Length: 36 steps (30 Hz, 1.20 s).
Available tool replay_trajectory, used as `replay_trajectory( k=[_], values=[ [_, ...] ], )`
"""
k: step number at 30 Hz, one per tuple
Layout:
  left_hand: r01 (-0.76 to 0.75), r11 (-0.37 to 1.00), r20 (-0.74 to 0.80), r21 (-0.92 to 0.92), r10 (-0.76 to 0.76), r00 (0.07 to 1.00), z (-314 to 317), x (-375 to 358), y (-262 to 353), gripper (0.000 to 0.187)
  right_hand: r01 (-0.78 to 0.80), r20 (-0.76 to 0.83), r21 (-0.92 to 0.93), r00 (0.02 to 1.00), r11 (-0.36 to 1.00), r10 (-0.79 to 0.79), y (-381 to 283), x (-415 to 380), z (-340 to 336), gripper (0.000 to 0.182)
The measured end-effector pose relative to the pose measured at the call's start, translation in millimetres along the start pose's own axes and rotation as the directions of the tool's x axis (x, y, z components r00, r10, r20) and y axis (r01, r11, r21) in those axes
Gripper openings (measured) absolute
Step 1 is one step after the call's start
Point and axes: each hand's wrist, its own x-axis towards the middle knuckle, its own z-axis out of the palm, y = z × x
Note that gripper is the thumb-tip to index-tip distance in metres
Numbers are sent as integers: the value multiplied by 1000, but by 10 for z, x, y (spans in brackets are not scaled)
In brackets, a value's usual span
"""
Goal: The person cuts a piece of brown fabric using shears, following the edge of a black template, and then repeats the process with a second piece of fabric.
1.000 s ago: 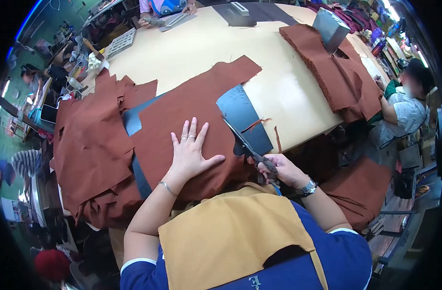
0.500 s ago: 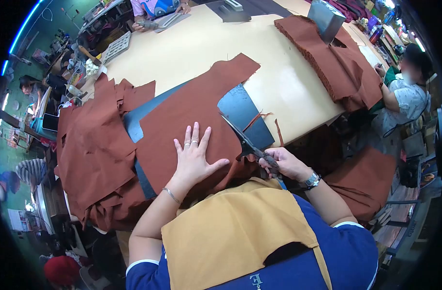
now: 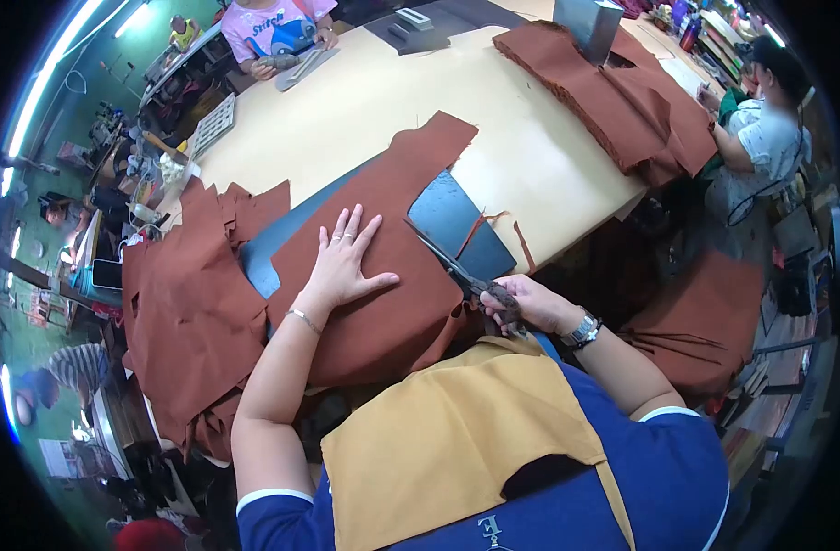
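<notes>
A large piece of rust-brown cloth or sheet material [image 3: 383, 317] lies over a dark blue-grey board [image 3: 475, 225], its near part reaching toward my apron. My left hand [image 3: 351, 262] rests flat on this piece, fingers spread. In my right hand [image 3: 530, 305] is a pair of scissors [image 3: 452, 266], handles wrapped in something dark. Their blades point up and left along the piece's right edge, tips near its inner curve. Thin brown offcut strips [image 3: 523, 246] lie beside the board.
A heap of brown pieces [image 3: 190, 321] covers the table's left side. More brown material [image 3: 613, 110] lies at the far right under a grey metal block [image 3: 587, 29]. Two people sit at the cream table [image 3: 337, 101], across and at right. Brown material [image 3: 705, 321] hangs low at right.
My left hand has slid farther up the brown piece, and the near part of that piece has shifted toward me. The scissors stay at its right edge. The view has tilted up slightly.
</notes>
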Motion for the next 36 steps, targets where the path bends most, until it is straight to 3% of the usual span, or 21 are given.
replay_trajectory(
  k=[6, 13, 19, 25, 26, 29, 32, 36],
  values=[
    [53, 999, -25, 4, -53, 998, 14, -89, 75, 104, 47, 4, -6, 999, 999, -47, 145, 12, -56, 26],
    [73, 997, -55, -12, -74, 996, 57, -152, 238, 105, -17, 15, 8, 1000, 1000, 17, 42, 0, -22, 23],
    [181, 983, -7, 3, -181, 983, 45, -234, 428, 103, 12, 2, 38, 1000, 999, -12, 91, -9, -2, 22],
    [286, 952, 33, -110, -284, 958, 90, -113, 363, 89, 24, 19, 79, 1000, 997, -25, 190, -36, -34, 20],
    [210, 977, -32, 44, -209, 977, 68, -36, 277, 84, 16, 22, 82, 1000, 997, -18, 198, -32, -41, 20],
    [-127, 983, -6, 132, 129, 992, -160, 255, -18, 95, -1, 12, 90, 1000, 996, -1, 159, -37, -17, 20],
    [-256, 961, 88, 107, 248, 965, -101, 428, -184, 102, -4, 6, 102, 1000, 995, 4, 130, 3, 4, 20],
    [-231, 971, 84, 62, 226, 971, -47, 404, -132, 105, 22, 16, 137, 1000, 990, -24, 194, 55, -14, 19]
  ],
)
